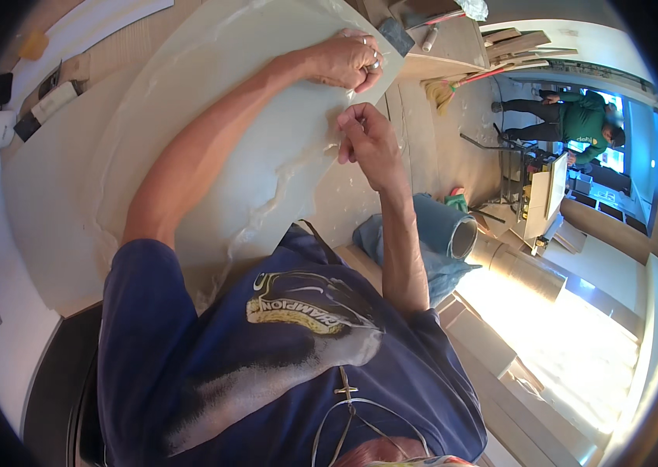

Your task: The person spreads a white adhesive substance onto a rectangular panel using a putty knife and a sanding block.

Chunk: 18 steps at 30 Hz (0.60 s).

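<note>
Spreading from eleven o'clock to centre, a pale sheet (239, 167) lies beneath the left forearm (216, 140). Toward twelve, the left hand (347, 61) curls into a fist; toward one, the right hand (372, 142) brings thumb and forefinger together. Between them shows a whitish wisp (350, 94); whether either grips it, I cannot tell.

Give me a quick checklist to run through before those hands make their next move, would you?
1. Left hand over the pale sheet: ok, fingers curled.
2. Right hand nearby: ok, thumb and fingertips drawn together, apart from the left.
3. Anything gripped: cannot tell; the fingers hide it.
4. Sheet smooth: not ok; a wrinkled whitish line runs across it.
5. Co-worker clear of the hands: ok, across the room.
6. Broom clear: ok, away from both hands.
</note>
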Tool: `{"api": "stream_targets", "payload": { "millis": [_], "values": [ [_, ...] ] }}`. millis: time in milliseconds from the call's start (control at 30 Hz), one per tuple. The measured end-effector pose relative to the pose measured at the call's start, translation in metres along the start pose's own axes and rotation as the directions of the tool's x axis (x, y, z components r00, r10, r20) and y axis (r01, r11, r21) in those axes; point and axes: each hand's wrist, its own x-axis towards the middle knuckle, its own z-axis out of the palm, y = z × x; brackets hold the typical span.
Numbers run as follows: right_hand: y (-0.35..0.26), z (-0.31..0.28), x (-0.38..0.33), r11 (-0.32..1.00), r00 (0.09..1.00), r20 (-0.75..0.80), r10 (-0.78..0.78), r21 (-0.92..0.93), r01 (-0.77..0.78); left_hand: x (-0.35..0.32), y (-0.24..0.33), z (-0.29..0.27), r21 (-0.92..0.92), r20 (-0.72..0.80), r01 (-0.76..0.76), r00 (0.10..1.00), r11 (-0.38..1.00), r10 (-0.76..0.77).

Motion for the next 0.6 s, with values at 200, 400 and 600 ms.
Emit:
{"api": "stream_targets", "payload": {
  "millis": [200, 400, 600],
  "values": [
    [0.004, -0.009, -0.017, 0.992, 0.994, -0.087, -0.068, 0.101, 0.077, 0.002, 0.002, -0.008, -0.001, 0.07, 0.029, 0.997, 1.0, -0.029],
    [0.015, 0.011, -0.033, 0.959, 0.97, -0.214, -0.114, -0.28, 0.051, 0.0, -0.001, -0.005, -0.018, 0.02, 0.006, 1.0, 1.0, -0.006],
    [0.01, 0.024, -0.017, 0.855, 0.908, -0.245, -0.341, -0.482, 0.191, 0.003, 0.0, -0.005, 0.004, 0.017, -0.022, 1.0, 1.0, 0.022]
  ]
}}
